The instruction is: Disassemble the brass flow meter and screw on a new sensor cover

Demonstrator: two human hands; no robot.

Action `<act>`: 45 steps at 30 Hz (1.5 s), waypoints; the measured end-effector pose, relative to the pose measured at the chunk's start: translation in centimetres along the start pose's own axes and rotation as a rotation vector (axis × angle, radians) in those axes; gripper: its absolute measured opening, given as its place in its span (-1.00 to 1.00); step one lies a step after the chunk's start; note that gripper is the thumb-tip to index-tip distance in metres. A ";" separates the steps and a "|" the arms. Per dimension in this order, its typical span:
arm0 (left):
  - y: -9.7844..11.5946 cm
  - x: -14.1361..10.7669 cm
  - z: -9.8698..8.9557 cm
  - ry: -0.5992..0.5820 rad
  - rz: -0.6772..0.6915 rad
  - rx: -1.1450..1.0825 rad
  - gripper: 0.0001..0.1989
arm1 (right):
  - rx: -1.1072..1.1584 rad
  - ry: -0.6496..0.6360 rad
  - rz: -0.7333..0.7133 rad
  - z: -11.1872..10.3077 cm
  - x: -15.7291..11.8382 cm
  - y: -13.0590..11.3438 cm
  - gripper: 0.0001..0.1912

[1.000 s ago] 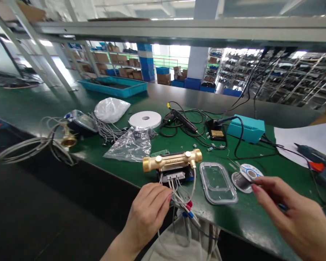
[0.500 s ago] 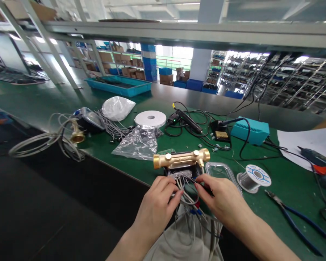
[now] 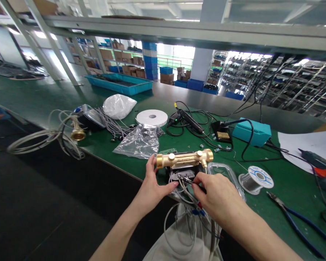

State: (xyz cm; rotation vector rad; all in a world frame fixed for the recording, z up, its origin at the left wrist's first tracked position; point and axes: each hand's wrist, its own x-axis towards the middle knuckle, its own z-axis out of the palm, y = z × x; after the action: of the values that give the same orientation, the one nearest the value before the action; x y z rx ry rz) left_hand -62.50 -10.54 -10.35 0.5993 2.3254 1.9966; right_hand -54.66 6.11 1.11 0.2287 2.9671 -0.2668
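A brass meter pipe (image 3: 184,158) lies crosswise near the edge of the green desk (image 3: 293,185), threaded at both ends, with two round caps on top. Beneath it sits a black electronics housing (image 3: 183,174), its grey wires (image 3: 186,194) trailing over the desk edge

green bench (image 3: 293,177), brass pipe (image 3: 184,158), solder spool (image 3: 255,180), pliers (image 3: 304,220)

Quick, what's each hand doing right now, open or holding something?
Left hand: open, fingers spread against the brass pipe.
Right hand: closed in a pinch at the wires; what it holds can't be told.
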 end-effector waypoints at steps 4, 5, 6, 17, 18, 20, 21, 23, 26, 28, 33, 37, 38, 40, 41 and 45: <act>0.2 2.3 -1.0 -0.236 -0.018 -0.013 -0.31 | -0.091 -0.057 0.055 -1.2 0.3 -1.6 -0.75; 0.3 2.8 -1.2 -0.263 -0.014 -0.007 -0.36 | -0.104 -0.067 0.060 -1.3 0.4 -1.9 -0.75; 0.4 3.2 -1.3 -0.288 -0.009 -0.003 -0.41 | -0.113 -0.071 0.063 -1.5 0.5 -2.1 -0.75; 0.2 3.3 -0.9 -0.304 0.050 0.216 -0.45 | 0.020 -0.007 0.114 0.6 -0.2 -1.0 -0.79; 0.4 3.4 -0.9 -0.316 0.046 0.235 -0.44 | 0.028 -0.004 0.108 0.7 -0.2 -0.9 -0.79; 0.8 3.5 -1.0 -0.335 0.032 0.253 -0.42 | 0.028 -0.001 0.104 0.7 -0.2 -0.9 -0.80; 0.9 3.5 -1.0 -0.339 0.023 0.255 -0.40 | 0.026 0.001 0.106 0.7 -0.2 -0.9 -0.81; 0.9 3.6 -1.0 -0.344 0.010 0.255 -0.38 | 0.034 0.004 0.107 0.7 -0.2 -0.9 -0.81; 0.7 3.6 -0.9 -0.363 -0.006 0.275 -0.35 | 0.052 0.015 0.108 0.6 -0.3 -1.0 -0.83; 0.5 3.5 -0.8 -0.378 -0.018 0.303 -0.32 | 0.043 0.019 0.120 0.7 -0.4 -1.1 -0.84; 1.0 3.3 -0.3 -0.417 -0.039 0.330 -0.34 | 0.045 0.025 0.136 1.1 -0.6 -1.1 -0.84; 1.8 3.4 0.0 -0.442 -0.037 0.314 -0.41 | 0.054 0.044 0.134 1.5 -0.7 -0.9 -0.85; 1.9 3.3 0.1 -0.446 -0.037 0.302 -0.42 | 0.057 0.046 0.137 1.5 -0.7 -0.9 -0.85; 1.9 3.3 0.3 -0.439 -0.033 0.289 -0.44 | 0.061 0.055 0.139 1.6 -0.7 -0.8 -0.85; 1.8 3.2 0.4 -0.430 -0.030 0.290 -0.44 | 0.063 0.059 0.139 1.7 -0.7 -0.8 -0.85; 1.4 3.1 0.5 -0.382 -0.024 0.317 -0.43 | 0.069 0.068 0.133 1.8 -0.9 -0.8 -0.86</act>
State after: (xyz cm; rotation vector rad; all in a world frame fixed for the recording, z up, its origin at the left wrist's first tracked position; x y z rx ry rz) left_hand -64.81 -8.97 -8.36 0.8718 2.3930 1.3579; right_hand -53.63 4.81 -0.39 0.4496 2.9954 -0.3516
